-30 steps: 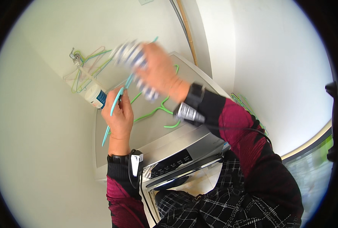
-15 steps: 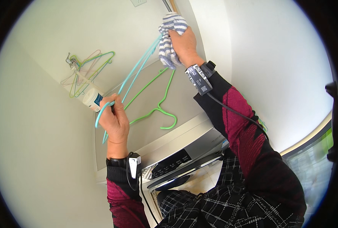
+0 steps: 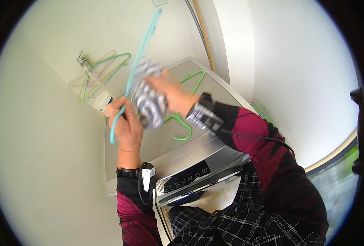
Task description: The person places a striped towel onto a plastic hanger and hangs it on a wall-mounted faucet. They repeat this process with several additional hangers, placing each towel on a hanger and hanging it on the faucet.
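A light blue clothes hanger (image 3: 146, 39) stands tilted up, its hook end low beside my left hand (image 3: 127, 127), which is closed round it. My right hand (image 3: 174, 93) is closed on a bunched blue-and-white striped cloth (image 3: 151, 102), smeared by motion. The cloth lies against the blue hanger's lower part, close to my left hand; whether it wraps round the hanger I cannot tell. A green hanger (image 3: 185, 130) rests on the washing machine (image 3: 219, 96) beneath, partly hidden by the cloth and my right hand.
Several coloured hangers (image 3: 94, 78) hang from a wall hook at the left. A white tub (image 3: 101, 102) stands by my left hand at the machine's back left corner. A wooden pole (image 3: 204, 39) and a grey pipe lean at the back. More green hangers (image 3: 262, 112) stand at right.
My right hand and the cloth have come down and left from the hanger's far end toward my left hand. The blue hanger now points more steeply upward. The view has shifted slightly.
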`<move>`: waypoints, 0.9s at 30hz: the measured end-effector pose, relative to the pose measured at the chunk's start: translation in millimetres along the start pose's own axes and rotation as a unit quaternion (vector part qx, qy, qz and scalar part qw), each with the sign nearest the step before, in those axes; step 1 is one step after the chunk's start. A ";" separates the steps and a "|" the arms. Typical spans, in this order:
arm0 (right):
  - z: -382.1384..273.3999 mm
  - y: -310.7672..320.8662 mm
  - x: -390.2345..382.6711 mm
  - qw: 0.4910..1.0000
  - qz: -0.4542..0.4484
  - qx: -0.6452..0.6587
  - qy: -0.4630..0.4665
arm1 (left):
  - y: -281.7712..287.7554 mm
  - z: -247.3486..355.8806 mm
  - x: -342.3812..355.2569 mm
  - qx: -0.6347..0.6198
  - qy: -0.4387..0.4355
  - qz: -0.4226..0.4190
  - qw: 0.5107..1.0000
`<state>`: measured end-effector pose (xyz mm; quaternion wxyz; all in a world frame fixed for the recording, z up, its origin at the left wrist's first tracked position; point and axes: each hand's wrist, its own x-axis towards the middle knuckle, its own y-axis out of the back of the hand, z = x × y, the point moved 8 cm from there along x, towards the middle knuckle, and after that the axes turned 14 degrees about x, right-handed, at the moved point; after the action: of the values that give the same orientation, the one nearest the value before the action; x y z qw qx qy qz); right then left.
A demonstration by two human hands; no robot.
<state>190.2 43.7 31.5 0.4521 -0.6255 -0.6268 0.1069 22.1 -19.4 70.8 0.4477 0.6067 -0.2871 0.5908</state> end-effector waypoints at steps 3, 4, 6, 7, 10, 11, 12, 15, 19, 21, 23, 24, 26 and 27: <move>-82.9 29.9 23.6 0.981 -0.045 0.157 0.109 | -4.9 18.1 2.2 0.025 -0.069 -0.019 0.997; -111.5 35.3 28.6 0.969 -0.081 0.180 0.151 | -7.2 22.2 3.1 0.018 -0.071 -0.038 0.997; -147.7 57.2 29.6 0.966 -0.045 0.144 0.211 | -9.8 29.4 3.0 0.014 -0.060 -0.067 0.996; -152.5 61.8 32.8 0.972 -0.017 0.058 0.225 | -11.6 34.7 2.9 0.011 -0.074 -0.079 0.994; -120.1 59.1 28.4 0.983 0.039 0.125 0.128 | -12.8 43.0 3.2 0.005 -0.104 -0.080 0.991; -99.9 45.4 21.4 0.993 0.004 0.095 0.062 | -11.2 39.4 4.3 -0.003 -0.085 -0.066 0.994; -74.8 34.3 11.0 0.998 0.008 0.061 0.008 | -9.9 34.7 5.4 -0.009 -0.067 -0.052 0.996; -16.1 -9.8 -19.3 0.992 -0.031 -0.119 -0.017 | -6.0 26.5 4.8 -0.024 -0.062 -0.041 0.997; 0.4 -12.0 -24.5 0.991 -0.070 -0.095 -0.057 | -1.3 24.6 -2.3 -0.017 -0.082 -0.059 0.995; -27.0 8.9 -2.9 0.996 -0.028 -0.074 -0.038 | -5.2 19.3 -6.3 -0.005 -0.054 -0.099 0.994; -82.0 18.3 -1.3 0.976 -0.073 -0.145 0.145 | -3.8 10.0 -6.0 -0.010 -0.005 -0.077 0.997; -94.8 27.9 2.3 0.975 -0.053 -0.144 0.159 | -4.7 4.7 -4.6 -0.019 0.022 -0.065 0.997; -97.8 33.4 10.8 0.987 -0.078 -0.095 0.099 | -9.2 -5.2 -3.8 -0.006 0.069 -0.061 0.996; -95.1 35.4 8.7 0.986 -0.079 -0.117 0.086 | -10.2 -7.6 -0.7 0.050 0.063 -0.057 0.995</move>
<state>282.8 17.2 64.6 0.4346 -0.6298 -0.6413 -0.0570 27.5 -8.4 67.3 0.4668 0.6056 -0.1930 0.6149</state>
